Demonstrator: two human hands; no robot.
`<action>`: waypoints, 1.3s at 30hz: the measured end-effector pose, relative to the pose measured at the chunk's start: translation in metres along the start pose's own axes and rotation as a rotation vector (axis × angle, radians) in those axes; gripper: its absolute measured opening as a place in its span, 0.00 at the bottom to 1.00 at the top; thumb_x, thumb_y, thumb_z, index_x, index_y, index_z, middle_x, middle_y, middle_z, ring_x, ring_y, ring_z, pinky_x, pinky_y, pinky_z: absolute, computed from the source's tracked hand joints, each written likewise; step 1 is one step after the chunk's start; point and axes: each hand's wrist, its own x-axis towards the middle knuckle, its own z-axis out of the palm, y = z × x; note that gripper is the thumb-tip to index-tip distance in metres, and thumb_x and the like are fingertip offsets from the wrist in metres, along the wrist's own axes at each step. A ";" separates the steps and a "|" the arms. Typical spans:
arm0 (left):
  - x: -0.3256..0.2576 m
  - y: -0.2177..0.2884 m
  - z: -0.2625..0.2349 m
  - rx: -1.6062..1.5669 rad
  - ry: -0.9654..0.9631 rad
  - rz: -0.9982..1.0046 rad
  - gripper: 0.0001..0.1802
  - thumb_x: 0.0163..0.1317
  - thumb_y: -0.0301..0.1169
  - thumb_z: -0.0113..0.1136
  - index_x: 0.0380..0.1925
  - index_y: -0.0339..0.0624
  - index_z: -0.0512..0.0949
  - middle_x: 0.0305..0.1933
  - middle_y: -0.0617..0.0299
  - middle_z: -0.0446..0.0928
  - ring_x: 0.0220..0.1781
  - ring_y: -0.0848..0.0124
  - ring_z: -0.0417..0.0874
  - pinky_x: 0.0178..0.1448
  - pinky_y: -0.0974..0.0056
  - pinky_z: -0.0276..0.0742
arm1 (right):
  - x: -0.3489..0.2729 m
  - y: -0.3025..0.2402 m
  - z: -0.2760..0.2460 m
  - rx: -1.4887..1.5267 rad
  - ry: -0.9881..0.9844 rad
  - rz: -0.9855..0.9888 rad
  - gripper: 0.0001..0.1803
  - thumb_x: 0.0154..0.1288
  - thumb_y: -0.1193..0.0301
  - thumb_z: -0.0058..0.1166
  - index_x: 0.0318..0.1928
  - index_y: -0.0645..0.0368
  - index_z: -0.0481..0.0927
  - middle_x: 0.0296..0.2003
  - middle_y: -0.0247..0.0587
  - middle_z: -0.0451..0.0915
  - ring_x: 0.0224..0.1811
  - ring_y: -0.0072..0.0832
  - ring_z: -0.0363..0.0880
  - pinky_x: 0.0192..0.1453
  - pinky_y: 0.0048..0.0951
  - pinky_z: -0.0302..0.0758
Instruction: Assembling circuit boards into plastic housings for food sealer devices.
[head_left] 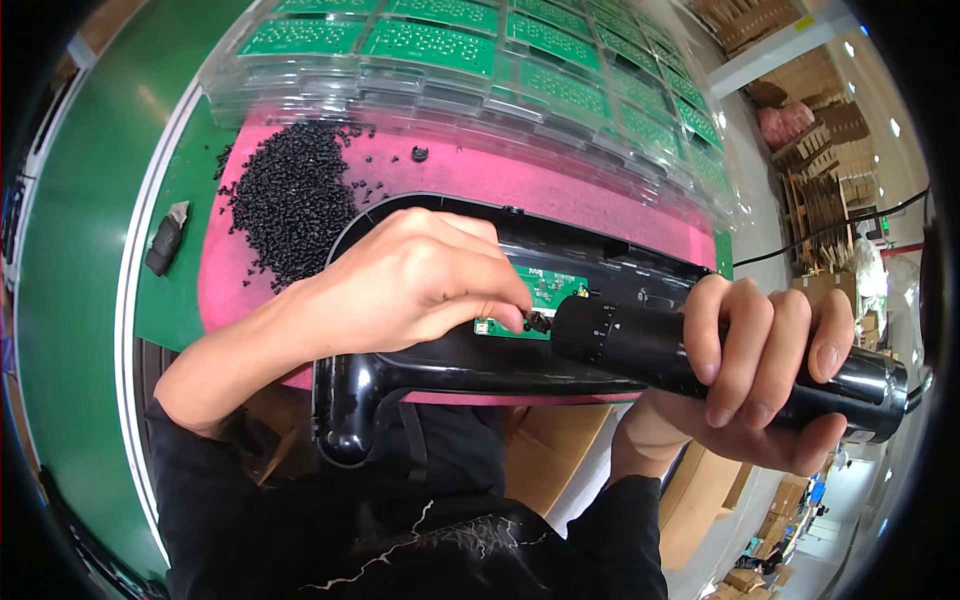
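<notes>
My right hand (765, 365) is wrapped round a black electric screwdriver (640, 345), held sideways with its tip end toward the left. Thumb and fingertips of my left hand (430, 280) pinch a small black screw (540, 321) at the screwdriver's tip. Beneath both hands lies a black plastic housing (460, 378), its open inside facing up. A green circuit board (555, 290) sits inside the housing, partly hidden by my left hand and the screwdriver. Whether the screw touches the screwdriver's bit I cannot tell.
A heap of small black screws (290, 195) lies on the pink mat (520, 175), left of the housing. Stacked clear plastic trays (470, 100) with green boards stand at the back. A dark wrapped lump (165, 240) rests on the green table (185, 310). A black cable (830, 228) runs at right.
</notes>
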 end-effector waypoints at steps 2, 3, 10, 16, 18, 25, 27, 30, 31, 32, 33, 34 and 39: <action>-0.001 0.001 0.000 -0.035 0.088 -0.033 0.10 0.47 0.21 0.71 0.32 0.34 0.84 0.32 0.57 0.85 0.33 0.62 0.83 0.38 0.62 0.79 | 0.004 -0.001 -0.003 -0.038 -0.051 0.068 0.17 0.61 0.60 0.59 0.42 0.53 0.67 0.19 0.25 0.72 0.17 0.15 0.69 0.32 0.22 0.67; -0.002 0.002 -0.001 -0.072 0.173 -0.065 0.11 0.46 0.19 0.71 0.33 0.34 0.85 0.33 0.56 0.86 0.33 0.63 0.84 0.39 0.62 0.80 | 0.005 0.002 -0.003 -0.037 -0.053 0.069 0.17 0.61 0.60 0.59 0.42 0.53 0.67 0.19 0.25 0.72 0.17 0.15 0.69 0.32 0.22 0.67; -0.003 0.004 0.001 0.205 0.204 -0.048 0.07 0.51 0.17 0.67 0.31 0.32 0.81 0.30 0.54 0.82 0.32 0.59 0.83 0.37 0.62 0.79 | 0.011 0.017 -0.005 -0.186 -0.080 0.124 0.18 0.62 0.57 0.57 0.42 0.54 0.67 0.20 0.28 0.70 0.16 0.18 0.65 0.29 0.26 0.64; 0.002 0.004 -0.001 0.279 0.278 -0.198 0.03 0.58 0.19 0.62 0.31 0.31 0.77 0.29 0.52 0.77 0.31 0.58 0.81 0.35 0.61 0.75 | 0.003 0.024 -0.011 -0.311 0.048 0.295 0.22 0.63 0.58 0.61 0.44 0.58 0.66 0.22 0.35 0.69 0.21 0.23 0.66 0.32 0.30 0.67; 0.002 0.010 0.000 0.304 0.235 -0.265 0.04 0.61 0.23 0.62 0.32 0.33 0.77 0.29 0.51 0.76 0.31 0.55 0.80 0.35 0.60 0.75 | 0.003 0.027 -0.012 -0.299 0.040 0.306 0.21 0.64 0.59 0.60 0.44 0.58 0.66 0.22 0.35 0.69 0.22 0.23 0.66 0.32 0.30 0.67; -0.007 0.004 0.001 0.325 0.111 -0.234 0.06 0.59 0.25 0.64 0.31 0.33 0.78 0.30 0.51 0.77 0.30 0.53 0.81 0.34 0.55 0.77 | 0.003 0.048 -0.007 -0.422 0.079 0.289 0.19 0.62 0.56 0.53 0.40 0.56 0.65 0.18 0.30 0.65 0.15 0.20 0.61 0.26 0.26 0.62; -0.007 0.007 0.000 0.342 0.002 -0.308 0.07 0.57 0.26 0.65 0.31 0.33 0.78 0.31 0.51 0.78 0.33 0.51 0.81 0.36 0.53 0.77 | 0.005 0.050 -0.009 -0.429 0.057 0.301 0.18 0.62 0.57 0.53 0.40 0.57 0.66 0.19 0.30 0.66 0.16 0.20 0.62 0.25 0.26 0.62; -0.008 0.006 -0.001 0.387 -0.047 -0.322 0.08 0.57 0.27 0.64 0.32 0.33 0.78 0.30 0.51 0.77 0.35 0.49 0.81 0.37 0.52 0.77 | 0.009 0.054 -0.020 -0.248 -0.046 0.352 0.09 0.58 0.73 0.60 0.34 0.63 0.73 0.25 0.37 0.77 0.22 0.17 0.71 0.27 0.21 0.71; -0.008 0.006 -0.001 0.387 -0.047 -0.320 0.08 0.57 0.27 0.64 0.32 0.33 0.78 0.30 0.51 0.77 0.35 0.49 0.81 0.37 0.52 0.77 | 0.009 0.056 -0.020 -0.250 -0.046 0.351 0.09 0.58 0.73 0.60 0.34 0.63 0.73 0.25 0.37 0.77 0.22 0.17 0.71 0.27 0.21 0.71; -0.009 0.005 0.001 0.395 -0.038 -0.325 0.07 0.58 0.26 0.64 0.33 0.33 0.78 0.30 0.51 0.77 0.36 0.49 0.81 0.38 0.52 0.77 | 0.008 0.059 -0.017 -0.317 -0.007 0.318 0.10 0.56 0.75 0.60 0.36 0.64 0.74 0.23 0.36 0.76 0.21 0.17 0.71 0.26 0.20 0.70; -0.008 0.004 0.001 0.404 -0.028 -0.329 0.07 0.58 0.26 0.63 0.33 0.33 0.78 0.30 0.50 0.77 0.36 0.49 0.81 0.38 0.52 0.76 | 0.008 0.060 -0.017 -0.383 0.031 0.283 0.11 0.55 0.76 0.61 0.38 0.65 0.75 0.22 0.34 0.75 0.20 0.17 0.71 0.26 0.19 0.69; -0.008 0.005 0.001 0.405 -0.030 -0.326 0.07 0.58 0.26 0.63 0.33 0.33 0.78 0.30 0.50 0.77 0.36 0.49 0.81 0.38 0.52 0.76 | 0.006 0.063 -0.021 -0.381 0.023 0.264 0.12 0.55 0.77 0.61 0.40 0.65 0.76 0.23 0.33 0.76 0.19 0.18 0.71 0.25 0.19 0.69; -0.007 0.007 0.002 0.376 -0.036 -0.328 0.07 0.60 0.28 0.62 0.33 0.34 0.78 0.31 0.50 0.77 0.36 0.48 0.81 0.38 0.50 0.76 | 0.010 0.057 -0.021 -0.376 -0.095 0.311 0.13 0.61 0.68 0.57 0.40 0.62 0.72 0.22 0.32 0.71 0.18 0.19 0.67 0.24 0.21 0.65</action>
